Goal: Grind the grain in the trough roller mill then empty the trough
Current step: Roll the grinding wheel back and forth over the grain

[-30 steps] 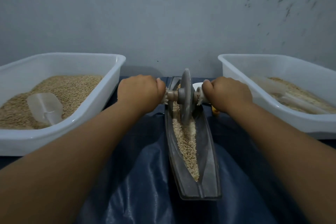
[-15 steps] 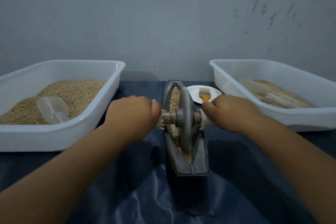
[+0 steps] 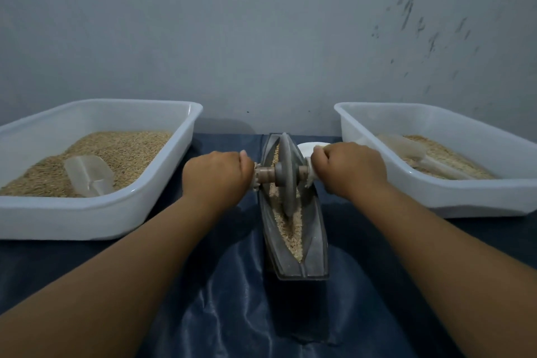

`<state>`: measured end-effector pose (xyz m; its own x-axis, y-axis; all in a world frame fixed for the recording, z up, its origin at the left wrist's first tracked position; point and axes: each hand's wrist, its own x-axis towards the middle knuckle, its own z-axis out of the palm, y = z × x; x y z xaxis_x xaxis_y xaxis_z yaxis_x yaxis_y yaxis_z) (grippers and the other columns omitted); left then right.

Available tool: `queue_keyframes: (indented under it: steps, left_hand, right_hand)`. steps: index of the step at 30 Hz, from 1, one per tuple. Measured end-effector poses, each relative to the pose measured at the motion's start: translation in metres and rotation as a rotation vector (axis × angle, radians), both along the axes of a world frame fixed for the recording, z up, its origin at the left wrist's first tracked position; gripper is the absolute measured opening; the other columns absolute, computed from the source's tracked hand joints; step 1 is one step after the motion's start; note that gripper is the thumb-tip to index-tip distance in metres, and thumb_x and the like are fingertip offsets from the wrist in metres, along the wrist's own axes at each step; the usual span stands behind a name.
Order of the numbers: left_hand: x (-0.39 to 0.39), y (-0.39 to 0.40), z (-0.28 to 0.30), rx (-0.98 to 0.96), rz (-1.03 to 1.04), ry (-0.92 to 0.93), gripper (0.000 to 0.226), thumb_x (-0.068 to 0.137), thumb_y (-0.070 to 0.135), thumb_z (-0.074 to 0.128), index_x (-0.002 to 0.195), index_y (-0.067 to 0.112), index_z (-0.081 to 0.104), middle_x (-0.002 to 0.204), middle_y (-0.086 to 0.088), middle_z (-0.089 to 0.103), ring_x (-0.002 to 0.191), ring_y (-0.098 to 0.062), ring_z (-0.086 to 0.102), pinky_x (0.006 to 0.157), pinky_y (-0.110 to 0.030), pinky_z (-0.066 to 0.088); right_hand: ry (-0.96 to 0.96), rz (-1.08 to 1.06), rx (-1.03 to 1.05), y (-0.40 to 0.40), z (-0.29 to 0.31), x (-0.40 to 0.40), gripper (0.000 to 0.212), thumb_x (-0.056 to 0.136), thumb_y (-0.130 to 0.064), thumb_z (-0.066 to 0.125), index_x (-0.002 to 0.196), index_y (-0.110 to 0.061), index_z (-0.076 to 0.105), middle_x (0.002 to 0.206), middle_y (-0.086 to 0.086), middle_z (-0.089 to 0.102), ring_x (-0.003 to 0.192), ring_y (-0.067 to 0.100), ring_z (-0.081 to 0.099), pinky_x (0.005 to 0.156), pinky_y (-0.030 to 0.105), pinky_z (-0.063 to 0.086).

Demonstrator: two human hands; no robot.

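A narrow grey boat-shaped trough lies lengthwise on the dark blue cloth, with pale grain along its groove. A grey roller wheel stands upright in the trough, about midway along it. My left hand grips the left end of the wheel's axle, and my right hand grips the right end. The axle's wooden part shows between my left hand and the wheel.
A white tub at the left holds whole grain and a clear scoop. A white tub at the right holds grain and another scoop. A small white dish sits behind the trough. A grey wall rises close behind.
The wheel rolled from the far end of the trough to the near end, then back toward the middle. Both hands kept their grip on the axle throughout.
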<state>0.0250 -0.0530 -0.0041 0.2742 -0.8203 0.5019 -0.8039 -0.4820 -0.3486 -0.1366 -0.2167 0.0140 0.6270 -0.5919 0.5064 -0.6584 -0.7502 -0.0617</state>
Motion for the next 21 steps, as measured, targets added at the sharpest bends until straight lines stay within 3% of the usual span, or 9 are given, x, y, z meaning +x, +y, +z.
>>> queue_keyframes:
  steps: [2, 6, 10, 11, 13, 15, 21]
  left_hand:
    - [0.003, -0.007, 0.003, 0.003, 0.009, 0.028, 0.050, 0.090, 0.021, 0.004, 0.100, 0.012, 0.053, 0.073, 0.000, 0.040, 0.063, -0.022, 0.046, 0.060, -0.030, 0.044]
    - [0.001, -0.012, 0.008, 0.036, -0.018, -0.021, 0.032, 0.096, 0.017, 0.026, 0.113, 0.008, 0.051, 0.085, -0.006, 0.054, 0.070, -0.025, 0.051, 0.062, -0.032, 0.047]
    - [0.000, -0.015, 0.016, 0.043, -0.019, -0.005, 0.057, 0.087, 0.020, 0.004, 0.111, 0.012, 0.055, 0.083, -0.004, 0.049, 0.071, -0.025, 0.051, 0.067, -0.032, 0.048]
    - [-0.001, -0.014, 0.017, 0.053, -0.029, -0.024, 0.054, 0.088, 0.019, 0.006, 0.111, 0.011, 0.054, 0.083, -0.004, 0.049, 0.071, -0.025, 0.052, 0.067, -0.032, 0.048]
    - [-0.005, -0.010, 0.017, 0.098, -0.030, -0.086, 0.030, 0.096, 0.015, 0.029, 0.119, 0.008, 0.047, 0.090, -0.008, 0.057, 0.076, -0.028, 0.058, 0.064, -0.032, 0.047]
    - [-0.007, -0.007, 0.018, 0.146, 0.003, -0.094, 0.032, 0.094, 0.016, 0.047, 0.124, 0.006, 0.042, 0.097, -0.010, 0.061, 0.078, -0.029, 0.061, 0.063, -0.033, 0.047]
    - [-0.013, -0.009, 0.024, 0.192, 0.057, -0.107, 0.014, 0.096, 0.019, 0.041, 0.106, 0.010, 0.046, 0.082, -0.005, 0.053, 0.070, -0.023, 0.056, 0.063, -0.031, 0.050]
  right_hand:
    - [-0.017, -0.006, 0.039, -0.008, 0.000, 0.006, 0.046, 0.095, -0.037, 0.029, 0.057, -0.020, 0.049, 0.059, 0.001, 0.051, 0.053, 0.015, 0.043, 0.050, 0.027, 0.027]
    - [-0.044, -0.007, 0.080, -0.015, -0.011, 0.003, 0.046, 0.094, -0.036, 0.030, 0.057, -0.021, 0.052, 0.059, -0.001, 0.054, 0.054, 0.015, 0.047, 0.050, 0.026, 0.029]
    - [-0.039, -0.001, 0.177, -0.017, -0.015, -0.002, 0.049, 0.094, -0.039, 0.024, 0.062, -0.023, 0.058, 0.067, 0.001, 0.061, 0.062, 0.019, 0.051, 0.059, 0.031, 0.040]
    - [-0.037, 0.001, 0.178, -0.018, -0.015, -0.002, 0.049, 0.094, -0.039, 0.024, 0.061, -0.023, 0.057, 0.065, 0.001, 0.059, 0.061, 0.018, 0.049, 0.057, 0.030, 0.037]
    - [-0.042, 0.003, 0.157, -0.017, -0.016, -0.002, 0.048, 0.094, -0.037, 0.024, 0.059, -0.022, 0.054, 0.061, -0.002, 0.053, 0.057, 0.015, 0.046, 0.052, 0.028, 0.030]
    - [-0.041, 0.019, 0.145, -0.017, -0.015, -0.002, 0.047, 0.093, -0.036, 0.023, 0.059, -0.023, 0.052, 0.060, -0.003, 0.051, 0.056, 0.015, 0.044, 0.052, 0.027, 0.029]
    - [-0.040, 0.056, 0.143, -0.015, -0.016, -0.005, 0.051, 0.095, -0.039, 0.020, 0.070, -0.022, 0.060, 0.064, -0.002, 0.049, 0.061, 0.021, 0.049, 0.061, 0.031, 0.040]
